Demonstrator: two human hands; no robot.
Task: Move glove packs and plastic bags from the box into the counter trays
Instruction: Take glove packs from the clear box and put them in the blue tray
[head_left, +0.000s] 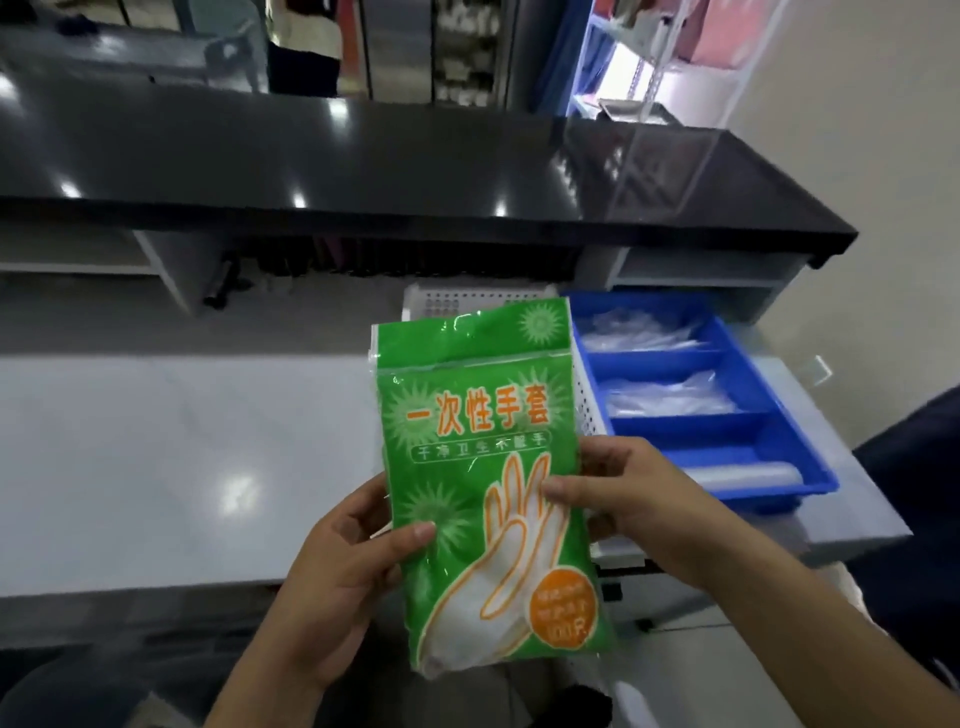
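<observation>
Both hands grip one green glove pack (483, 483) upright above the pale surface (182, 457): left hand (343, 571) pinching its lower left edge, right hand (618, 493) pinching its right edge. Pack printed with a white glove outline, orange lettering and an orange roundel. Behind it, one white perforated tray (467, 301); beside that, one blue tray (748, 410) of three compartments, clear plastic bags (670, 397) in two, one roll (743, 475) in the nearest.
</observation>
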